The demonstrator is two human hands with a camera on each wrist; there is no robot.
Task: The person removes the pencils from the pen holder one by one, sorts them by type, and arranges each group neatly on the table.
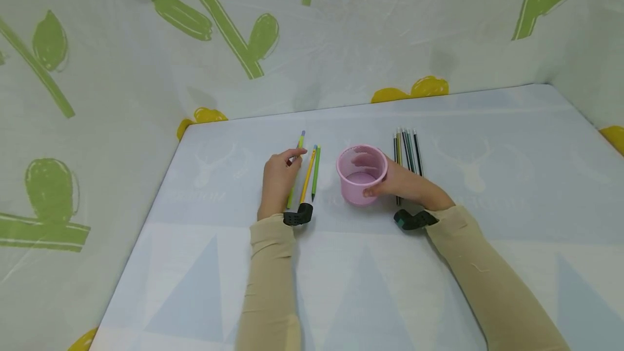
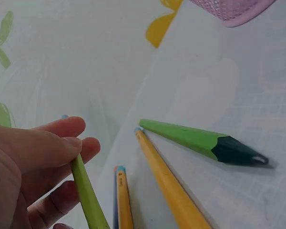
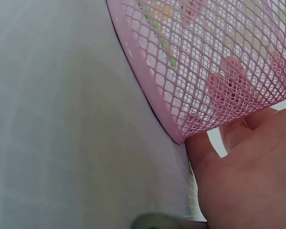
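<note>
My left hand [image 1: 281,180] pinches a light green pencil [image 2: 88,195] between thumb and fingertips. Just right of that hand, a yellow pencil [image 1: 307,180] and a green pencil [image 1: 316,175] lie on the table; in the left wrist view the green one's dark, sharpened tip shows. Another yellow pencil [image 2: 124,200] lies close by the fingers there. My right hand [image 1: 409,183] grips a pink mesh pencil cup [image 1: 356,193] from its right side, thumb at the front and fingers behind the wall. The cup stands upright, its inside showing only the bottom and mesh.
Several dark pencils [image 1: 408,150] and a yellowish one lie side by side on the right, partly behind the right hand and wrist. The pale patterned tabletop [image 1: 365,286] ends at a back edge against a leaf-printed curtain [image 1: 341,47]. Black wrist cameras [image 1: 298,215] sit at both cuffs.
</note>
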